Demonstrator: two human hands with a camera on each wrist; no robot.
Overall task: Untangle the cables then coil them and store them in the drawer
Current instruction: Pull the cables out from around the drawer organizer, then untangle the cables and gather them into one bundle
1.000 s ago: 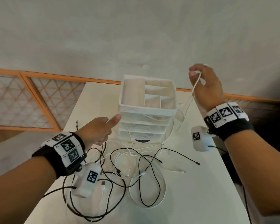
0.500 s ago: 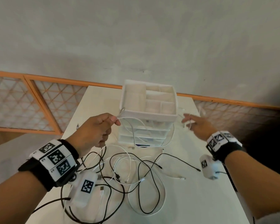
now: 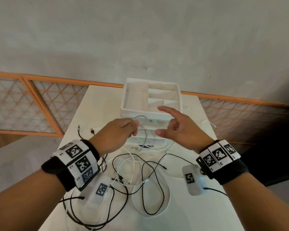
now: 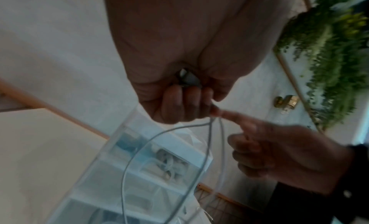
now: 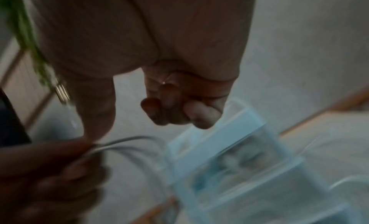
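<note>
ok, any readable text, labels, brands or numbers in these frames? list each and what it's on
No readable words or numbers anywhere.
Wristbands: square black-and-white code markers, tiny marks beside them too small to read.
White wrist modules: a code marker each, no text.
Drawer unit: blue mark on the front, mostly hidden.

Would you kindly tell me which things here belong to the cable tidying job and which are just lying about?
Belonging to the job:
- white cable, pinched in the left hand
- right hand, open beside it
- tangled black and white cables on the table
- drawer unit

Just lying about:
- hanging green plant
- lattice panels
</note>
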